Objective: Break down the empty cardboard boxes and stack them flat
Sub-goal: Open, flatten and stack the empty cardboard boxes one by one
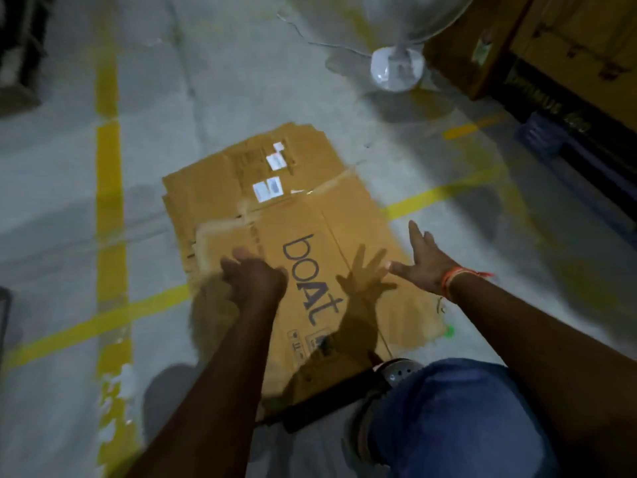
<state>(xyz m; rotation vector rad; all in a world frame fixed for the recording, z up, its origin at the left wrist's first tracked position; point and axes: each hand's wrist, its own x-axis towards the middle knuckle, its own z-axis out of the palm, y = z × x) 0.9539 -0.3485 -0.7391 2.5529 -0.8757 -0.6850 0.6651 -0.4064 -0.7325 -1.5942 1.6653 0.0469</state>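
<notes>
Your left hand (253, 276) hovers with fingers curled, gripping nothing, over the flattened box (303, 257), which lies atop the flat stack on the floor (69, 201). Your right hand (427, 262) is spread empty above its edge, probably to press it flat.

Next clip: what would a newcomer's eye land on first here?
The flattened cardboard box printed "boat" lies mid-frame on the grey floor, on other flat cardboard. Both hands reach over it: the left hand curled over its left part, the right hand spread open above its right edge. A white fan base stands beyond.
</notes>
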